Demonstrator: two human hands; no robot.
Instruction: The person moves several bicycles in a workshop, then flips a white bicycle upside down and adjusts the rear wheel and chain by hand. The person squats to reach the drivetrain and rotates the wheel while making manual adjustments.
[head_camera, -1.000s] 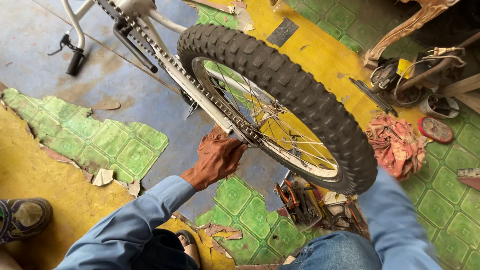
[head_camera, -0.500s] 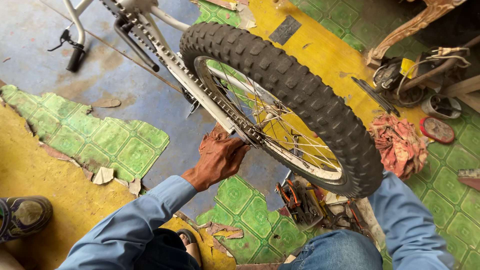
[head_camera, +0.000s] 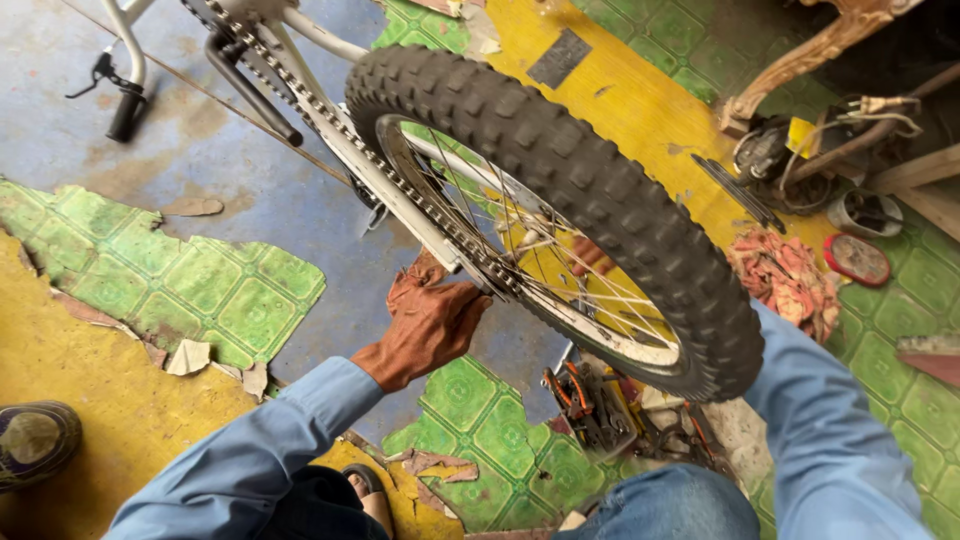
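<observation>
The floor (head_camera: 200, 170) is bare blue-grey concrete with torn patches of green patterned vinyl (head_camera: 180, 290) and worn yellow paint (head_camera: 90, 400). A carved wooden furniture leg (head_camera: 820, 50) stands at the upper right, with a crumpled red rag (head_camera: 785, 280) nearby. Daylight falls evenly.

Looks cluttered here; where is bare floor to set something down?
Bare patches: blue floor between the handlebar grip and the chain, and the yellow floor left of the left hand. Crowded: tools under the tyre, and rag and parts at right.
</observation>
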